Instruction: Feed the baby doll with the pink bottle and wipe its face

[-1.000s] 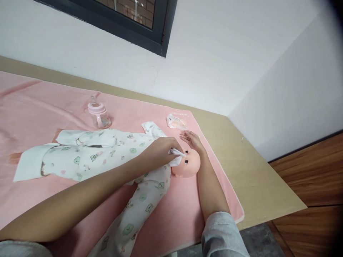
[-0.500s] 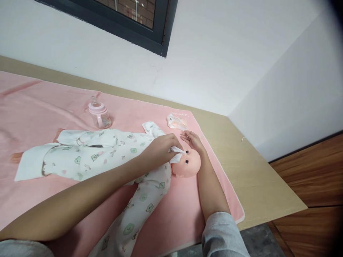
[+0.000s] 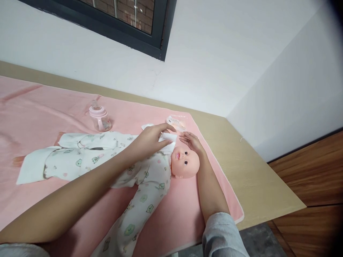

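Observation:
A baby doll (image 3: 190, 165) lies on its back on a pink blanket (image 3: 184, 214), its head toward the right, dressed in a white outfit (image 3: 150, 178) with green and pink prints. My left hand (image 3: 148, 140) is above the doll's chest, beside its chin, with a white wipe (image 3: 169, 137) held between thumb and fingers. Curving around the far side of the doll's head is my right hand (image 3: 191, 141), its fingers stretched out and holding nothing. My right forearm rests along the crown of the head.
A pink-lidded baby bottle (image 3: 100, 118) stands on the blanket past the doll's legs. Beyond my right hand lies a small clear plastic packet (image 3: 175, 123). The blanket covers much of a wooden table (image 3: 241, 178), which meets a white wall (image 3: 198, 71) below a dark window frame (image 3: 158, 46).
My left hand has drawn back from the doll's mouth, toward its chest and away from me, taking the wipe along. The doll's mouth now shows. My right hand has barely moved.

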Demonstrator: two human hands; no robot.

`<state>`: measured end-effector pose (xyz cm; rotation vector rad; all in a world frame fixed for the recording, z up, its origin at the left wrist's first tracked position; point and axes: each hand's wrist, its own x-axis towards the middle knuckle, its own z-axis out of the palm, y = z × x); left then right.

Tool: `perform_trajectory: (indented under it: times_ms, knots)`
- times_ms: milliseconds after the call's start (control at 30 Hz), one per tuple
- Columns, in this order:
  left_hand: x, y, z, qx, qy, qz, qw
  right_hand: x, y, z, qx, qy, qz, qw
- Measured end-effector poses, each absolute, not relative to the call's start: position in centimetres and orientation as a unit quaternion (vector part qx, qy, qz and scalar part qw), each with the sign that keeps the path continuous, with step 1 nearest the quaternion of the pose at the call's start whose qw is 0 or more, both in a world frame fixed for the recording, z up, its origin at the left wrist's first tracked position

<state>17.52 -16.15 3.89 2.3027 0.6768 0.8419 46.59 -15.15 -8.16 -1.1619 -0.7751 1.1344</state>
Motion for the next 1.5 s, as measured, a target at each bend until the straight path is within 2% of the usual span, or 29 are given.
perform_trajectory:
  times_ms: [167, 300, 400, 500, 667, 767, 967, 1133, 1233, 1500]
  knots:
    - [16.9, -15.0, 4.0, 0.846, 0.296, 0.327, 0.301, 46.3, -15.8, -5.7, -0.506, -0.352, 0.473, 0.629]
    - [16.5, -14.1, 4.1, 0.850, 0.293, 0.313, 0.306, 45.1, -16.9, -1.4, -0.495, -0.431, 0.429, 0.620]
    - [16.3, -13.6, 4.1, 0.860, 0.283, 0.329, 0.269, 42.3, -18.8, 2.6, -0.480, -0.560, 0.358, 0.572]
    - [16.1, -13.2, 4.1, 0.865, 0.251, 0.355, 0.249, 38.5, -21.0, 5.4, -0.468, -0.680, 0.286, 0.487]
    - [15.9, -12.9, 3.9, 0.866, 0.229, 0.396, 0.202, 34.7, -22.3, 6.2, -0.526, -0.753, 0.091, 0.385]
    - [15.8, -12.7, 3.8, 0.865, 0.230, 0.401, 0.194, 34.5, -22.0, 5.9, -0.544, -0.755, 0.041, 0.365]
    - [13.4, -11.9, 5.9, 0.841, 0.264, 0.446, 0.156, 36.7, -20.6, 4.9, -0.590, -0.690, 0.109, 0.406]
    - [8.1, -10.0, 8.4, 0.783, 0.388, 0.466, 0.142, 40.7, -18.6, 2.9, -0.660, -0.594, 0.149, 0.435]
    - [5.5, -7.9, 8.0, 0.760, 0.449, 0.434, 0.184, 42.8, -17.7, 1.6, -0.682, -0.546, 0.165, 0.457]
    - [1.6, -1.6, 4.8, 0.678, 0.630, 0.346, 0.153, 45.4, -17.1, -0.5, -0.682, -0.525, 0.192, 0.471]
